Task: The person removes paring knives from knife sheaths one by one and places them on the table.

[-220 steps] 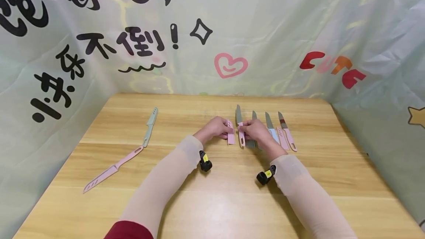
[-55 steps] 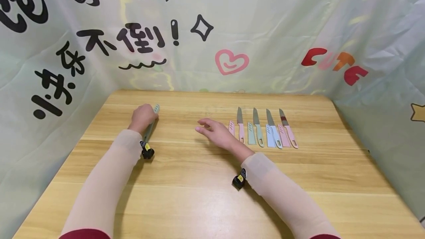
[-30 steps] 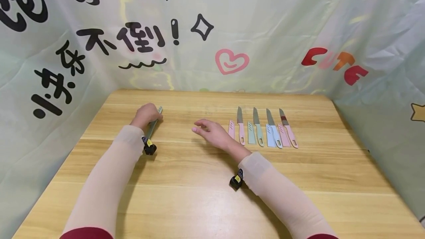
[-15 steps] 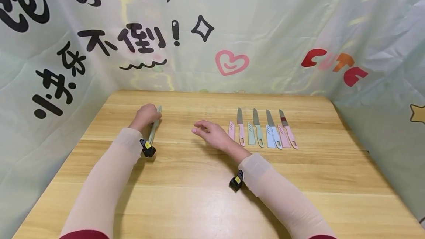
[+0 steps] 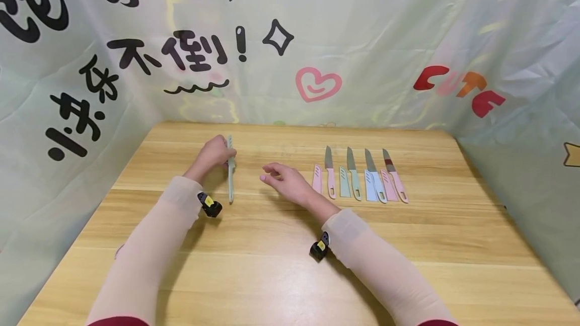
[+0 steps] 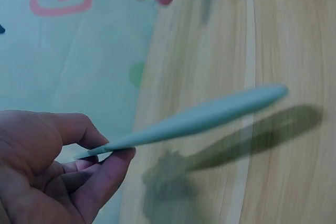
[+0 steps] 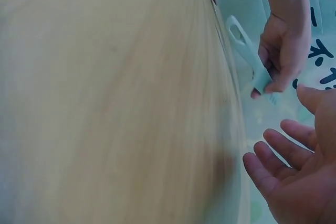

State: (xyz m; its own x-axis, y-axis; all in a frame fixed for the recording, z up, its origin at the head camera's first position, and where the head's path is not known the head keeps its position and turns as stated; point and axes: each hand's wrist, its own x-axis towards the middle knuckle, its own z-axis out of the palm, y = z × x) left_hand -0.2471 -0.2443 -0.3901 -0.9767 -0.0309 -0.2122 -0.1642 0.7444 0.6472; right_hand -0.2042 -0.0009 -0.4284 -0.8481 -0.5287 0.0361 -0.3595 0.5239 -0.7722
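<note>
My left hand (image 5: 210, 157) pinches a pale green paring knife (image 5: 230, 182) in its slotted sheath, near the table's back left. Thumb and fingers grip it around the sheath, and the handle points toward me. In the left wrist view the knife handle (image 6: 210, 117) is lifted off the wood, its shadow below. My right hand (image 5: 292, 185) hovers near the middle of the table with fingers loosely spread and nothing in them. The right wrist view shows its relaxed fingers (image 7: 283, 156) facing the left hand and the knife.
Right of my right hand lie unsheathed knives beside their sheaths: a pink knife (image 5: 331, 182), a green knife (image 5: 355, 182), a blue knife (image 5: 378, 187) and another pink knife (image 5: 399, 185). My left forearm mostly covers a pink sheathed knife (image 5: 119, 251). A printed curtain (image 5: 362, 39) surrounds the table.
Earlier both hands were at the row, with a pink knife and its sheath, which now lie there. My left hand has since picked up the green sheathed knife and carried it rightward.
</note>
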